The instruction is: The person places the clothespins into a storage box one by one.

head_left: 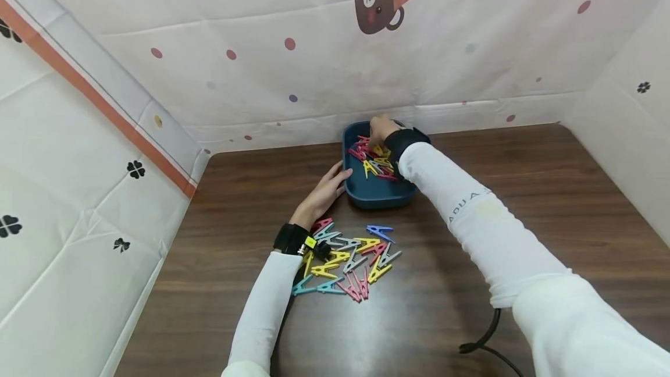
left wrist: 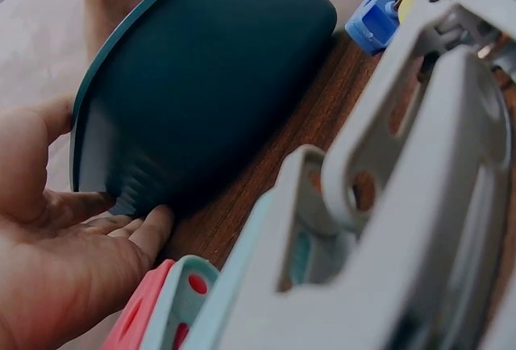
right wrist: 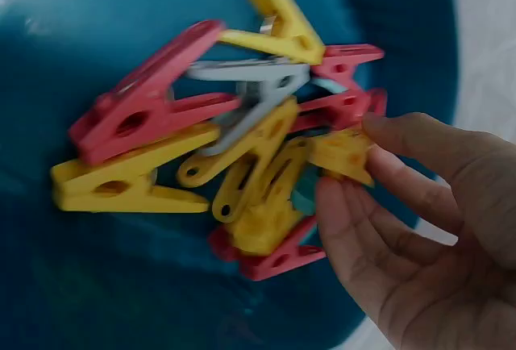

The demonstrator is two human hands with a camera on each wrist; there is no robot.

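Observation:
In the head view, a dark blue plastic basin (head_left: 378,195) stands against the back wall, with pink, yellow and grey clothespins inside. My right hand (head_left: 383,128) reaches into it from the far right. Its thumb and fingers pinch a yellow clothespin (right wrist: 343,155) over the pile in the right wrist view. At the basin's left side, my left hand (head_left: 321,192) holds the wall, its thumb at the rim and other fingers low against the outside in the left wrist view. Loose clothespins (head_left: 353,263) lie on the table below my left wrist.
The brown wooden table (head_left: 220,284) meets a white printed cloth (head_left: 251,98) at the back and sides. A blue clothespin (head_left: 379,230) lies just in front of the basin. A black cable (head_left: 489,333) hangs under the right sleeve.

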